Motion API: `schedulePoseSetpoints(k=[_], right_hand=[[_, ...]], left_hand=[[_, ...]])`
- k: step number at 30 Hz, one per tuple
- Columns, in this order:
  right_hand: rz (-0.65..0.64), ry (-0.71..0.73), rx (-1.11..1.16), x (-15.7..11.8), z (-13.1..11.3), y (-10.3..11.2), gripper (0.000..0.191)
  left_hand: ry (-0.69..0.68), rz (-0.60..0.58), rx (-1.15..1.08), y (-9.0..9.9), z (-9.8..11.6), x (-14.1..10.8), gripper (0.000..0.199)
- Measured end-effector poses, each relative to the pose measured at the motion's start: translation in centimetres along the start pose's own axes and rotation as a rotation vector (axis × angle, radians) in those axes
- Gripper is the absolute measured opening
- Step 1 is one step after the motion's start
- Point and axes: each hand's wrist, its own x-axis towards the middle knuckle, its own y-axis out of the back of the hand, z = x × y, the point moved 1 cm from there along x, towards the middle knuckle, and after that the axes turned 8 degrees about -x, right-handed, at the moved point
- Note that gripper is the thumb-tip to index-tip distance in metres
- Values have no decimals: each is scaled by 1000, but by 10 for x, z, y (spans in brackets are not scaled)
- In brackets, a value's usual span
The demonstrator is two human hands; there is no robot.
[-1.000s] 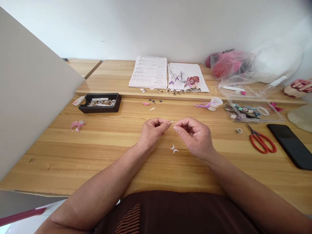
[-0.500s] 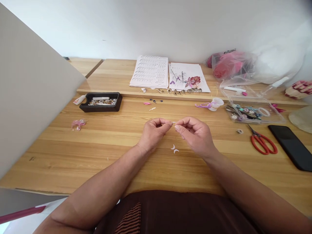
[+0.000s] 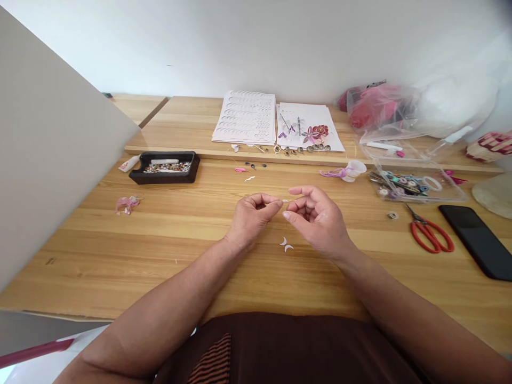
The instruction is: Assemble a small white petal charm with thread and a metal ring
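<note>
Head view, and I am looking down from afar on a broad, light-brown wooden table (image 3: 120, 256) that gives me room to swing left of the forearms. Its far side is bounded by a raised wooden shelf (image 3: 200, 153), well beyond the fingertips; to the right, a black rectangular phone (image 3: 478, 240) and red-handled metal scissors (image 3: 430, 234) limit the reach. Nearer the middle, the bare left hand (image 3: 253, 216) has thumb and forefinger pinched together, while the bare right hand (image 3: 318, 218) faces it with forefinger lifted, thumb apart and the other fingers curled. Two white crescent-shaped pieces (image 3: 286, 245) lie on the wood, on my side of the gap between the hands. Smallest is what I watch most: a tiny white slip (image 3: 285, 201), held in the left pinch, its free end pointing right, its long axis seemingly crosswise. The left hand has it; the right fingertips sit just beside that free end. Its full shape is too small to read.
</note>
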Motion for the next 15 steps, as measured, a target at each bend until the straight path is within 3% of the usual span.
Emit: schedulePoseSetpoints(k=[9, 15], right_hand=[[40, 30, -89, 2, 2, 1, 53], [65, 97, -134, 2, 1, 2, 37]], left_hand=[[1, 1, -21, 0, 0, 0, 27], [-16, -2, -18, 1, 0, 1, 27]])
